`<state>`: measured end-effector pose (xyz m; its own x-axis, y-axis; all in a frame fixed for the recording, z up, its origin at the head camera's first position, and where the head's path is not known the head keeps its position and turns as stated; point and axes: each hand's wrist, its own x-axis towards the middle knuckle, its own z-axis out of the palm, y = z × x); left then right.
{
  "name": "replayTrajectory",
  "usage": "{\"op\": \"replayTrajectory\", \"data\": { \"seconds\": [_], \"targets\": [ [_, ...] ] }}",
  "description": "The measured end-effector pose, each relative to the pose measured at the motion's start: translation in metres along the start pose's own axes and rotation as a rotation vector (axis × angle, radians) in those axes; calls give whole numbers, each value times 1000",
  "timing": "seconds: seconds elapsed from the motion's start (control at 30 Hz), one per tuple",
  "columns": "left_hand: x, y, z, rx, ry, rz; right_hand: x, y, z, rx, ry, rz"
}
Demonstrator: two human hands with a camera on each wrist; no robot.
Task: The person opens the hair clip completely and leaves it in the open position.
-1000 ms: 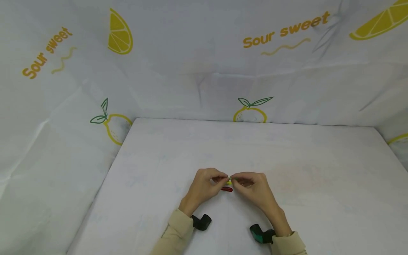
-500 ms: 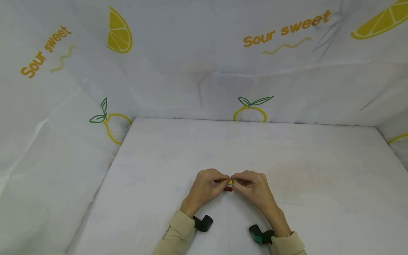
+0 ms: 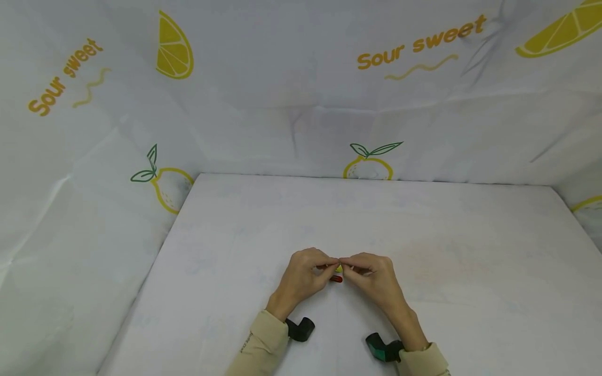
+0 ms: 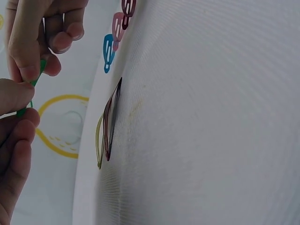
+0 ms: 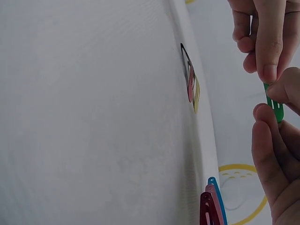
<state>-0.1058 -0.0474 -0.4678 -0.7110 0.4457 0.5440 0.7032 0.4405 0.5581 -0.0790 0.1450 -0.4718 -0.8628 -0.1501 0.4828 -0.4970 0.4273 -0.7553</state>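
Both hands meet above the table over a green snap hair clip (image 5: 277, 111). My left hand (image 3: 303, 271) pinches one end of it between thumb and fingers, and my right hand (image 3: 374, 274) pinches the other. The fingertips cover much of the clip, and from the head it is hidden. Below the hands lie a red hair clip (image 3: 336, 279) and a yellow one (image 3: 339, 269); in the left wrist view the frames of the yellow clip (image 4: 97, 143) and the red clip (image 4: 107, 129) look bowed.
Blue (image 4: 108, 51), pink (image 4: 117, 30) and dark red (image 4: 127, 9) hair clips lie in an overlapping group on the table's right part, hidden in the head view. The white table (image 3: 226, 235) backs onto a lemon-printed cloth (image 3: 273, 94). Black camera mounts (image 3: 301, 330) sit at the wrists.
The hands have drawn slightly closer, their fingertips now almost touching. The bit of green that showed between them in the head view a second ago is covered.
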Motion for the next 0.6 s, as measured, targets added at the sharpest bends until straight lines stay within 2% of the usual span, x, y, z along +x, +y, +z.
{"op": "replayTrajectory", "data": {
  "seconds": [0.6],
  "targets": [
    [0,-2,1,7,8,-11,-2,1,5,-6,30,-1]
  ]
}}
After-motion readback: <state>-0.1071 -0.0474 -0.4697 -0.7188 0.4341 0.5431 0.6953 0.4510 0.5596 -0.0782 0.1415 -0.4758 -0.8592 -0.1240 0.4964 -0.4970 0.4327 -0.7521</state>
